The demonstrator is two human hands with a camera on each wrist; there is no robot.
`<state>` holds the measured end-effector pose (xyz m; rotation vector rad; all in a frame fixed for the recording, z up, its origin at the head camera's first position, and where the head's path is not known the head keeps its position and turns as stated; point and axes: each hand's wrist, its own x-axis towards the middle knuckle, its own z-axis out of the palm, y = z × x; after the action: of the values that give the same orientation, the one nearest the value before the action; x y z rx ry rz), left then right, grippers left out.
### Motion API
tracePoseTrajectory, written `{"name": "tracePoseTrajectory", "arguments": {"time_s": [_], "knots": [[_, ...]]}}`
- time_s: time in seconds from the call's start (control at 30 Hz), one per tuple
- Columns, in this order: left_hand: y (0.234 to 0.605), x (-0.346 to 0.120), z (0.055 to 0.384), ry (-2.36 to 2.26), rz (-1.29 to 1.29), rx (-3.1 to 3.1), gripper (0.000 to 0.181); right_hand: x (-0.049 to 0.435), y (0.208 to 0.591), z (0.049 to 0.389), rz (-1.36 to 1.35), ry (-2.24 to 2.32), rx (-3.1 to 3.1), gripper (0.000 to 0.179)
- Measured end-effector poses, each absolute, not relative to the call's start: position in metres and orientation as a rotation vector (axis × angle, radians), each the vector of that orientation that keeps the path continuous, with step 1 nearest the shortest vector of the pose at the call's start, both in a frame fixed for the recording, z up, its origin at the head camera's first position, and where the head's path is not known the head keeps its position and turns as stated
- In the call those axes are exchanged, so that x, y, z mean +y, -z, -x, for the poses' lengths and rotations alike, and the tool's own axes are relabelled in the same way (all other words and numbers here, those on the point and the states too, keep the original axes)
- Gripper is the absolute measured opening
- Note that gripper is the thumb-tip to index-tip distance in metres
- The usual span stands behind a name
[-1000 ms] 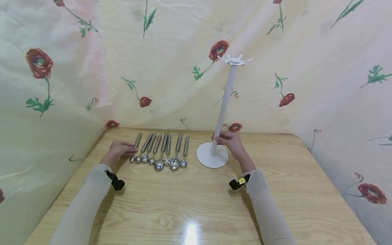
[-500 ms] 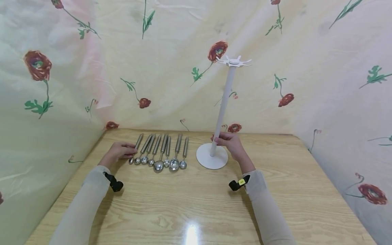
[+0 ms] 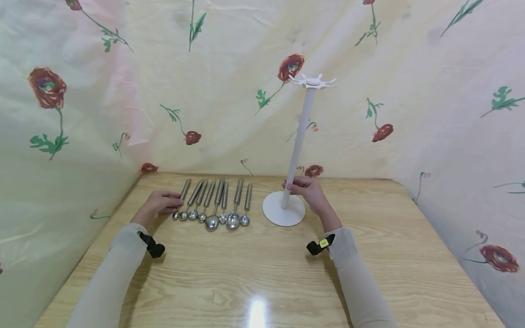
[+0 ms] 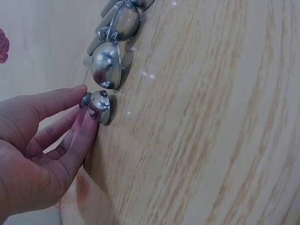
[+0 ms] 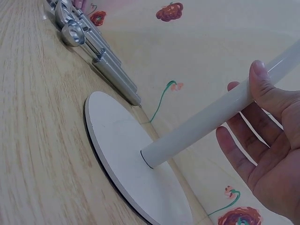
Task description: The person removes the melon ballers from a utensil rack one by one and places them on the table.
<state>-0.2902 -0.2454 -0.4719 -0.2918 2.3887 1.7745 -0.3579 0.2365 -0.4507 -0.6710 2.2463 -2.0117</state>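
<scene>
My left hand (image 3: 161, 203) holds the leftmost steel melon baller (image 3: 185, 188) in a row of several. In the left wrist view its thumb and fingers close around the neck, just behind the round bowl (image 4: 99, 108). The row of melon ballers (image 3: 217, 191) lies with handles toward the back wall and bowls of various sizes toward the front. A white utensil stand (image 3: 301, 136) rises to the right of them, topped by a ring of hooks (image 3: 314, 82). My right hand (image 3: 311, 192) grips its pole low down, with the thumb across the front in the right wrist view.
Under the stand is a flat round white base (image 5: 117, 136), near the rightmost melon baller. The wooden table (image 3: 229, 278) meets a flowered cloth (image 3: 221, 100) at the back and sides. Each wrist wears a black camera mount (image 3: 153, 246).
</scene>
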Motion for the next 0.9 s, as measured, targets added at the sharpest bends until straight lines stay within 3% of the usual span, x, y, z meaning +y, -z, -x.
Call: {"name": "tracePoseTrajectory", "arguments": {"time_s": [0.43,0.57,0.73,0.9], "knots": [[0.472,-0.237,0.295,-1.761,0.232,2.394,0.057,0.248,0.443,0.352,0.616,1.886,2.347,0.041],[0.467,-0.233,0.299,-1.722,0.317,2.438,0.054,0.251,0.438,0.352,0.662,1.844,2.363,0.042],[0.445,-0.22,0.3,-1.678,0.407,2.609,0.051,0.256,0.421,0.353,0.764,1.784,2.405,0.043],[0.413,-0.189,0.304,-1.708,0.259,2.772,0.047,0.263,0.398,0.354,0.807,1.735,2.522,0.049]]}}
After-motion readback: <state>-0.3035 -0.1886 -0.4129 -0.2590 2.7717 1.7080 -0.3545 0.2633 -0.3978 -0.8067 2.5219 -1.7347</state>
